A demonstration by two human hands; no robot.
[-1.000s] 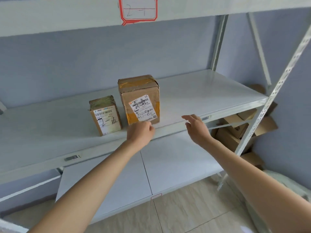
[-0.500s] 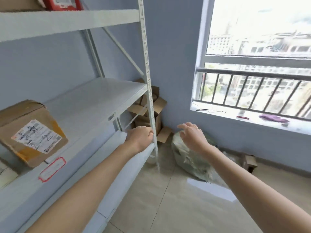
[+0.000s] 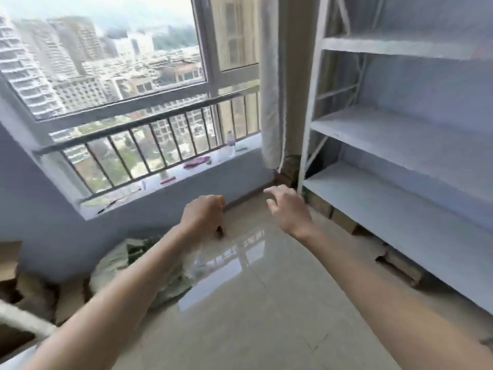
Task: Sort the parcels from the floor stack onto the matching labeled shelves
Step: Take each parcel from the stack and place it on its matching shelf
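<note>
A white shelving unit (image 3: 400,145) stands at right, flattened cardboard boxes (image 3: 344,222) beneath it. Both forearms reach forward over the tiled floor (image 3: 253,303): left hand (image 3: 204,216) curled in a fist, holding nothing visible; right hand (image 3: 288,209) loosely spread, empty

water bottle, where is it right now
In the head view the water bottle stands upright on the window sill near its right end, in front of the railing and just left of the curtain.
</note>
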